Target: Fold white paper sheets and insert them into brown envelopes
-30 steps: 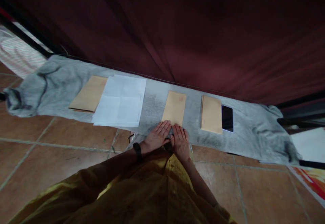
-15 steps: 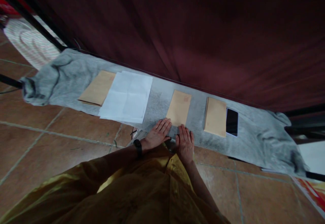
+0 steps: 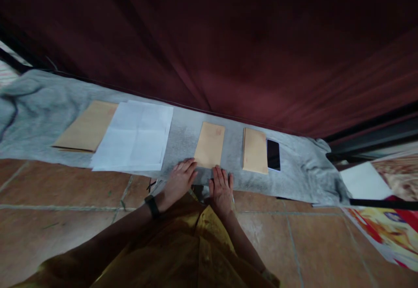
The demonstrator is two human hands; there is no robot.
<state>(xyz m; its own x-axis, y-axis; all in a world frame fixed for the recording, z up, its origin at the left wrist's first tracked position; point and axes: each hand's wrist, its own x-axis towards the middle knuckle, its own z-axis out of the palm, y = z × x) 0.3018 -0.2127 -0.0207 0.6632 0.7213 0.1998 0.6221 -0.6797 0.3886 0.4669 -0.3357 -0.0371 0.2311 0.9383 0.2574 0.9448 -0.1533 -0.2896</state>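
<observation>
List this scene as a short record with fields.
Surface: grey cloth on a tiled floor, dark red curtain behind
Left hand: flat on the cloth, fingertips at the middle envelope's near left corner
Right hand: flat, fingertips just short of that envelope's near edge
Right of it: second envelope, phone beside it
Left of it: white sheets overlapping a third envelope

matt tan paper envelope on rough grey felt-like cloth. white sheets plain creased paper. phone glossy black glass. floor smooth terracotta tile. curtain dark red fabric.
</observation>
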